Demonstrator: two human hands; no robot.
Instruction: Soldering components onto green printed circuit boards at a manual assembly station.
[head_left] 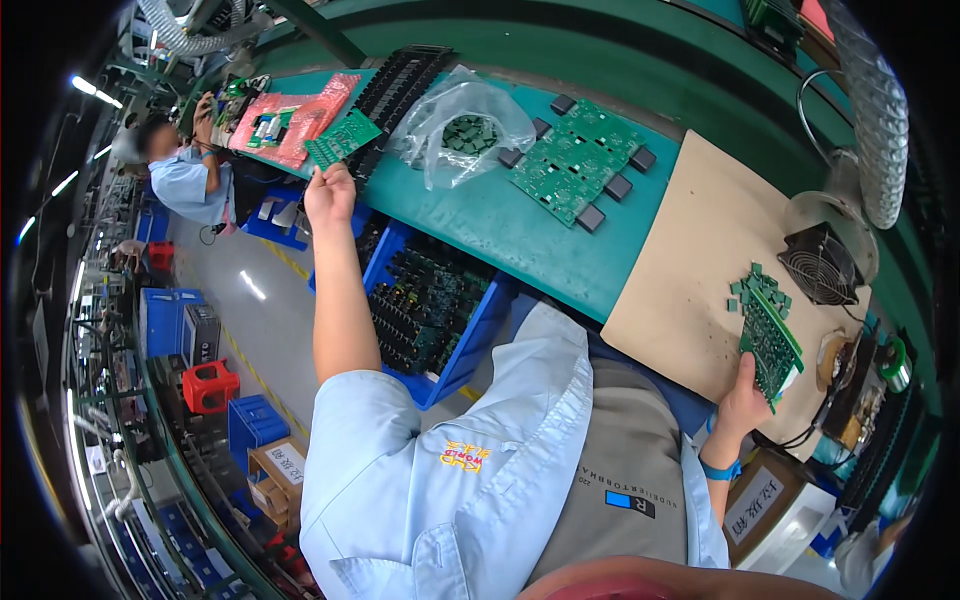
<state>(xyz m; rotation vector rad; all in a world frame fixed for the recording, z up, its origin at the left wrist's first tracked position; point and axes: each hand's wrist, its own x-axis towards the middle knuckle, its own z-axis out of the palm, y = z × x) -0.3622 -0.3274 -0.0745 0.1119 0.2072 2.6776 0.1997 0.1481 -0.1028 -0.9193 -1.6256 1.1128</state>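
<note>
My left hand (331,196), stretched out to the table's far left, pinches a green circuit board (345,138) by its near edge. The board is beside a long black slotted rack (402,92) and pink bubble wrap (325,105). At the right, my right hand (742,400) grips green circuit boards (768,350), apparently a few held together and tilted upright. Their far end is close to a pile of small green board pieces (750,282) on a brown cardboard sheet (690,235). A blue band circles my right wrist.
A clear plastic bag (418,140) holds small green pieces. A large green panel (575,155) with black blocks lies beside it. A black fan (820,262) and flexible duct (875,130) stand right. Below, a blue crate (470,335) holds boards. A co-worker (190,185) sits far left.
</note>
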